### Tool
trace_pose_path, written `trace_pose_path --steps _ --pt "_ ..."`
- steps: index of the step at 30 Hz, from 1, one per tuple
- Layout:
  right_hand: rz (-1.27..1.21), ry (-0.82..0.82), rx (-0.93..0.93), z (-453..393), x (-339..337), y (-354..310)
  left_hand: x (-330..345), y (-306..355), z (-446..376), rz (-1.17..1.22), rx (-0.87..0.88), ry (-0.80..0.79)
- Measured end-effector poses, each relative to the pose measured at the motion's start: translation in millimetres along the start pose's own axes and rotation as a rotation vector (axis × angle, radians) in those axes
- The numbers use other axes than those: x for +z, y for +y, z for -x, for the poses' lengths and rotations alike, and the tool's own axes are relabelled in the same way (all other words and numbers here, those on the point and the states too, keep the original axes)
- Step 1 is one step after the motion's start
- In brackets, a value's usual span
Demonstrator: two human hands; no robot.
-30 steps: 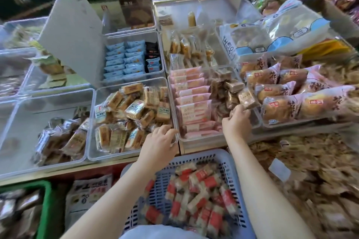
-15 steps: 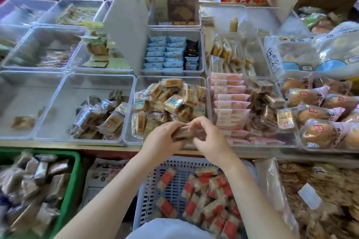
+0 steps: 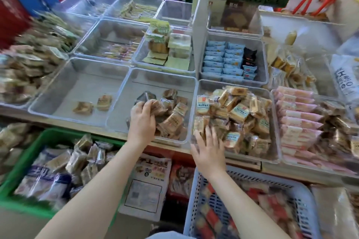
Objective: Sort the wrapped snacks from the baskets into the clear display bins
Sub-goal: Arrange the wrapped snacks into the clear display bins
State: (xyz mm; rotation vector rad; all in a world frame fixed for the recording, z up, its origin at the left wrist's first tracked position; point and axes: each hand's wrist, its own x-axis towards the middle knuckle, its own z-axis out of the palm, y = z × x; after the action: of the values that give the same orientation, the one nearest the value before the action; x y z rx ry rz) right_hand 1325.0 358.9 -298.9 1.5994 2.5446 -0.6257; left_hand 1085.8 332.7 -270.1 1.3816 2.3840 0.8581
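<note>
My left hand (image 3: 142, 120) sits in the clear bin (image 3: 136, 83) at frame centre, fingers curled round a brown wrapped snack (image 3: 155, 106) on top of the pile there. My right hand (image 3: 208, 147) is flat, fingers spread and straight, pressing on the yellow-labelled snacks (image 3: 239, 110) at the near edge of the next bin (image 3: 275, 122) to the right, holding nothing. White basket (image 3: 196, 190) with red-and-white packs lower right, green basket (image 3: 38, 137) with packs lower left, both below the desk (image 3: 116, 135) edge. Left of centre a bin (image 3: 58, 87) with two packs only. Blue packs (image 3: 223, 58) in a bin upper centre
</note>
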Motion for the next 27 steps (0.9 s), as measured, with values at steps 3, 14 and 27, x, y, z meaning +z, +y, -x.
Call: trace_pose_path --steps 3,14,27 --pt "0.138 0.012 0.007 0 6 0 9 -27 -13 -0.118 -0.053 -0.286" --pt "0.218 0.040 0.058 -2 12 -3 17 -40 20 -0.395 0.327 -0.449" --pt "0.199 -0.075 0.049 -2 3 -4 14 -27 4 -0.508 0.256 -0.563"
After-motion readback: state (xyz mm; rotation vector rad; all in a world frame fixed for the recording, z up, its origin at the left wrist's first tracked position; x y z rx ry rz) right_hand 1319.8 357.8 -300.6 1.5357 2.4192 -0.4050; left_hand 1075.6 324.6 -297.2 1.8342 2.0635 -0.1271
